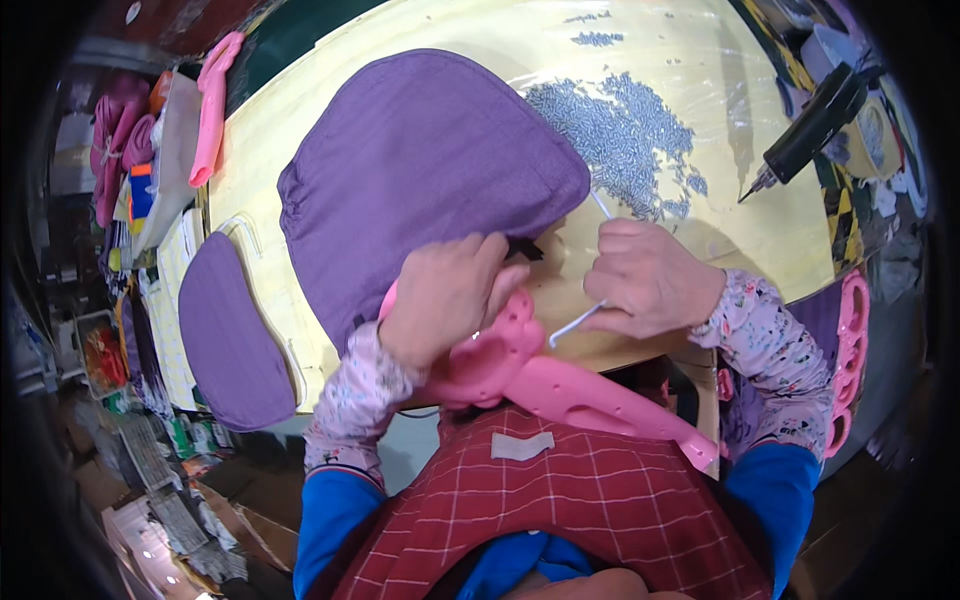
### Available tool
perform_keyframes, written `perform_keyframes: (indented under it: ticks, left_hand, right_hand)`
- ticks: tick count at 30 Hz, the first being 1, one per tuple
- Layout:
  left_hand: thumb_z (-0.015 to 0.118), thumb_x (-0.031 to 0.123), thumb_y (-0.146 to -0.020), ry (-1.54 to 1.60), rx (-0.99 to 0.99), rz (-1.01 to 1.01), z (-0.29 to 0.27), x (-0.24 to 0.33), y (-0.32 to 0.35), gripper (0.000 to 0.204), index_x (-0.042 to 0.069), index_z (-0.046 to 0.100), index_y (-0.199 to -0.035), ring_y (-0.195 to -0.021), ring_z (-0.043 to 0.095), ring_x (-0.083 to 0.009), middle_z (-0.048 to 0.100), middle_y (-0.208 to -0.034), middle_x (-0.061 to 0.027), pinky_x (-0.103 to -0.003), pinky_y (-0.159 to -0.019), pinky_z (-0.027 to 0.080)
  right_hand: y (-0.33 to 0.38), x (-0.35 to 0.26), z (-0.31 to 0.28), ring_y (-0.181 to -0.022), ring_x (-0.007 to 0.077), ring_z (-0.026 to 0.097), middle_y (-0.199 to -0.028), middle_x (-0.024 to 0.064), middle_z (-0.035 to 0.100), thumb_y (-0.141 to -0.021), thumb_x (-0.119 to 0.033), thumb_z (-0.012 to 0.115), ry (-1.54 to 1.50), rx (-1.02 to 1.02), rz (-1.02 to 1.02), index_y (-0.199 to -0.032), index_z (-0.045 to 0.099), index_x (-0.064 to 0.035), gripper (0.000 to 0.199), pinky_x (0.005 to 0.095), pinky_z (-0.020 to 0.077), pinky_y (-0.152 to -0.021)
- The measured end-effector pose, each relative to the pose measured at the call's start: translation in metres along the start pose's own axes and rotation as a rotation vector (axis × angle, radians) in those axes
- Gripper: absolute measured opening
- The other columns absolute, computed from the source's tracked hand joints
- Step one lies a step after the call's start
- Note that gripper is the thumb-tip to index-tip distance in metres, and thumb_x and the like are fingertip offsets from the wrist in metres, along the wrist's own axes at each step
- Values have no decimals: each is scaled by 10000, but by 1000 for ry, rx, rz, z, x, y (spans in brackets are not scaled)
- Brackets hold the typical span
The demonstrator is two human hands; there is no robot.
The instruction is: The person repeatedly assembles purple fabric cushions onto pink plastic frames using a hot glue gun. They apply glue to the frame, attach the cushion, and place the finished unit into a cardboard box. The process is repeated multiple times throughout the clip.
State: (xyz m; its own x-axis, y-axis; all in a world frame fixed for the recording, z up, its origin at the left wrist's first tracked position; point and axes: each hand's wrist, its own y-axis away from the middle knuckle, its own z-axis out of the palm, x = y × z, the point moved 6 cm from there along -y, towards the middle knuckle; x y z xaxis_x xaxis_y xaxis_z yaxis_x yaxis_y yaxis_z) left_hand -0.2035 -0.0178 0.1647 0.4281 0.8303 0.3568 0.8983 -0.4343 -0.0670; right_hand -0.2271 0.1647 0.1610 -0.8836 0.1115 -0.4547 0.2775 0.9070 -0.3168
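Observation:
My left hand (450, 300) is closed with curled fingers over the upper end of a pink moulded plastic part (570, 393), at the near edge of a large purple fabric panel (430, 150). The pink part slants down to the right across my lap and has several holes. A short black strap end (525, 249) pokes out beside my left fingertips. My right hand (645, 280) is closed round a thin white rod (573, 326), whose lower end is bent. The rod's other end shows above my fist, near the panel's right corner. My left hand hides part of the pink piece.
A heap of small silvery screws (625, 140) lies on the yellow tabletop (770, 240). A black power screwdriver (815, 130) hangs at the right, tip down. At the left lie a smaller purple fabric piece (232, 335) with white rods and another pink part (212, 110).

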Motion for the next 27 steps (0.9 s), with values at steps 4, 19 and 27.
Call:
perform_keyframes:
  ticks: [4, 19, 27]
  left_hand:
    - [611, 232, -931, -15, 109, 93, -31, 28, 18, 173, 60, 601, -923, -623, 592, -296, 583, -727, -83, -390, -555, 436]
    - [660, 97, -873, -43, 244, 132, -44, 53, 32, 104, 48, 595, -936, -570, 579, -289, 576, -686, -86, -384, -539, 431]
    - [536, 132, -986, -38, 142, -25, -5, 26, 15, 55, 86, 553, -961, -576, 615, -335, 594, -621, -107, -441, -540, 464]
  right_hand:
    - [-11, -3, -17, -628, 246, 453, -623, 35, 416, -738, -294, 823, -129, 249, 0, -673, 560, -95, 336, 368, 397, -668]
    - [-1, -27, -21, -659, 229, 466, -642, 34, 431, -721, -248, 843, -36, 353, 30, -705, 625, -92, 268, 360, 403, -669]
    - [3, -40, 11, -737, 210, 549, -672, 28, 530, -681, -197, 740, 299, 428, 189, -635, 563, -102, 207, 335, 448, -737]
